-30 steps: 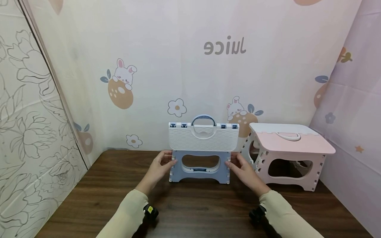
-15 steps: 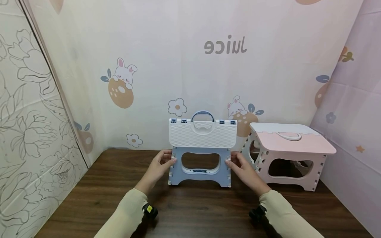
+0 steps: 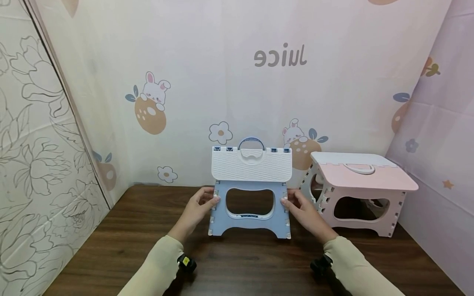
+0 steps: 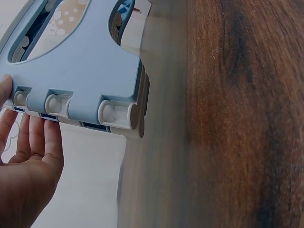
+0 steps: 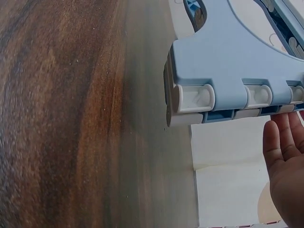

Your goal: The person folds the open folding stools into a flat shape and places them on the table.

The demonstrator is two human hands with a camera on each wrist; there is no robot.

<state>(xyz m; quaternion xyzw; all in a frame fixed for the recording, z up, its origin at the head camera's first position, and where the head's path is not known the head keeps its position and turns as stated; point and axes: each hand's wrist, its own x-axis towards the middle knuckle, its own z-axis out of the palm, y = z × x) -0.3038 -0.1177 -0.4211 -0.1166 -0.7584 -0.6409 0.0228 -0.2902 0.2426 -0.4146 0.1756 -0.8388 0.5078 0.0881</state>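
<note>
A folding step stool (image 3: 252, 168) with a white textured seat panel, a blue leg panel (image 3: 249, 223) and a carry handle at its top is held upright at mid-table, its legs folded together. My left hand (image 3: 196, 207) grips its left side edge, thumb on the front and fingers behind. On the opposite edge my right hand (image 3: 305, 211) holds it the same way. White hinge knuckles (image 4: 58, 104) line the side close to the left fingers in the left wrist view. The right wrist view shows similar hinges (image 5: 194, 98) beside the right fingertips.
A pink and white folding stool (image 3: 364, 179) stands unfolded on the brown wooden table (image 3: 237, 267) at the right, close to my right hand. Behind the table hangs a printed curtain (image 3: 222, 82); another curtain (image 3: 426, 164) borders the right side.
The blue and white stool's feet have swung toward me and its lower end shows larger. Its seat panel now appears slightly higher and smaller. Both hands keep their grip in nearly the same place.
</note>
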